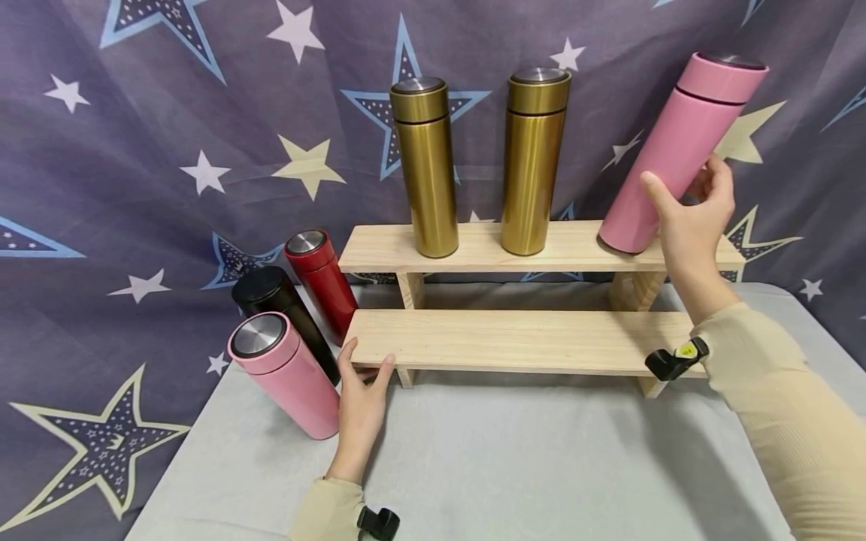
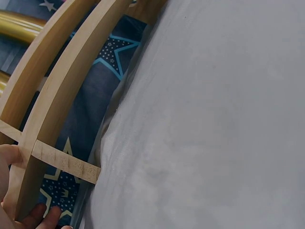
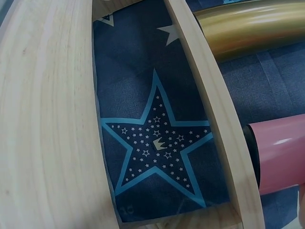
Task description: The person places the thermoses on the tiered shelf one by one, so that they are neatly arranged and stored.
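My right hand (image 1: 697,218) grips a pink thermos flask (image 1: 676,143) round its lower half. The flask leans to the right, its base at the right part of the upper board (image 1: 473,259) of a two-tier wooden shelf. In the right wrist view the pink flask (image 3: 281,152) shows its dark base close to the board's edge. My left hand (image 1: 361,413) holds the left front corner of the lower board (image 1: 514,342); the left wrist view shows fingers (image 2: 47,217) reaching under it. Two gold flasks (image 1: 428,173) (image 1: 534,169) stand upright on the upper board.
Left of the shelf, a red flask (image 1: 325,282), a black flask (image 1: 291,319) and another pink flask (image 1: 287,379) stand on the grey-covered table (image 1: 514,466). The second pink one is right beside my left hand. A star-patterned curtain (image 1: 169,323) hangs behind.
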Demonstrator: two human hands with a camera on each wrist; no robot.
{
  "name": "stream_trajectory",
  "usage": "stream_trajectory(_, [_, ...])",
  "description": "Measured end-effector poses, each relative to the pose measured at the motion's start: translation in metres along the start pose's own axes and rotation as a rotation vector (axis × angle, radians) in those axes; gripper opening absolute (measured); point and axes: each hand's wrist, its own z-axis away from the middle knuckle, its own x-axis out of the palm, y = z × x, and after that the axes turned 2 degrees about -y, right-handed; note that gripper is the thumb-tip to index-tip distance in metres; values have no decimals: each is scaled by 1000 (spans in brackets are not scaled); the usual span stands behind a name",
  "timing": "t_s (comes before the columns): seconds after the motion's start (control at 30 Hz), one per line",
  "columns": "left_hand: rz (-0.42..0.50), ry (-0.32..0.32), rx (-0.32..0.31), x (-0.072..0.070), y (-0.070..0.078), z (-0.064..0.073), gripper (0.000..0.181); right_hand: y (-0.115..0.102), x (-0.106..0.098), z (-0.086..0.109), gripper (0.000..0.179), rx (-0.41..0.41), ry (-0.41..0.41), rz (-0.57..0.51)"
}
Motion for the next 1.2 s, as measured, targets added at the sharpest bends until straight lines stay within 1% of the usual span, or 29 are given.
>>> stream_trajectory(0.17, [-4,6,15,1,0,0,73,-1,2,0,59,10,4,15])
stream_trajectory(0.4, [-5,1,11,1,1,0,75,-8,5,7,61,-2,-50,66])
stream_trajectory(0.5, [-9,2,9,1,1,0,75,-6,6,7,62,-10,-68,79])
stream_trajectory(0.63, [-11,4,6,1,0,0,74,-3,7,6,63,9,-87,79])
stream_trajectory(0.9, [-4,5,-1,1,0,1,74,-4,10,9,63,28,-106,123])
stream_trajectory(1.2, [-15,5,3,1,1,0,75,1,7,8,66,29,-142,129])
